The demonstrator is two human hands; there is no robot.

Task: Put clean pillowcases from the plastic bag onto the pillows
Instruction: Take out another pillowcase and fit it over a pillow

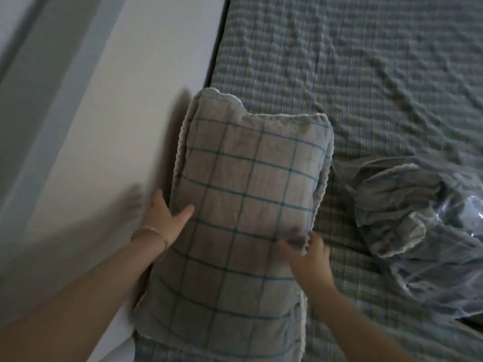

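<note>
**Checked pillow held against the wall**

The bed (366,74), under a wrinkled striped sheet, fills the view from 12 to 5 o'clock. The white wall (99,131) runs along its edge at 9 o'clock.

At the centre the pillow (243,205), in a blue-grid pillowcase (230,288) with white lace trim, leans on that wall.

At 3 o'clock lies a bundle of grey fabric (402,210) with the clear plastic bag (467,207) around part of it.

The left hand (163,218), a thin bracelet (149,232) at its wrist, has its grip clamped on the pillow's left edge, thumb across the front.

The right hand (308,259) touches the right edge by the trim. It is blurred, so I cannot tell whether its grip is closed.
</note>
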